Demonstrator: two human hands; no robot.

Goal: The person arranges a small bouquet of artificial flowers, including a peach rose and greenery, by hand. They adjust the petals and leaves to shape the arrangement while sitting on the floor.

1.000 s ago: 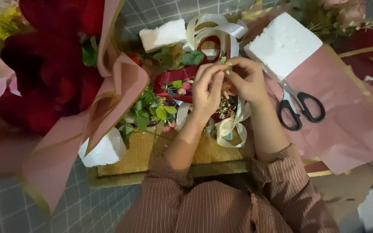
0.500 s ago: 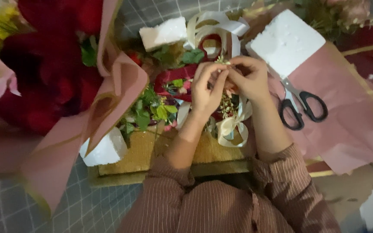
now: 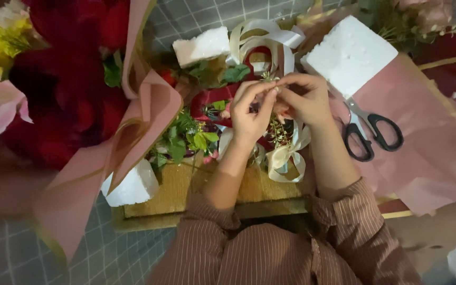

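A small sprig (image 3: 268, 77) of greenery is sitting right at the meeting point of the two hands, above the middle of the flower arrangement (image 3: 212, 121); it is peeking out just above the fingertips, and how much of it is pinched is too small to tell. The left hand (image 3: 250, 113) is curling its fingers (image 3: 262, 95) closed toward the thumb, touching the fingertips of the right hand (image 3: 304, 97), which is also pinching shut at the same spot. Under the hands, a red ribbon (image 3: 212, 97) is looping through green leaves (image 3: 186, 140), and a cream ribbon bow (image 3: 286, 158) is hanging just below the right wrist. All of this is resting in a golden-brown box (image 3: 186, 190). White foam blocks are lying around it: one (image 3: 201, 46) behind, one (image 3: 130, 184) at the left front corner, a larger one (image 3: 352, 53) to the right. Black-handled scissors (image 3: 370, 132) are lying on pink wrapping paper (image 3: 434, 148), near the right forearm. A red bouquet (image 3: 64, 89) in pink paper is filling the left side. Striped brown sleeves (image 3: 270, 253) are covering both arms.
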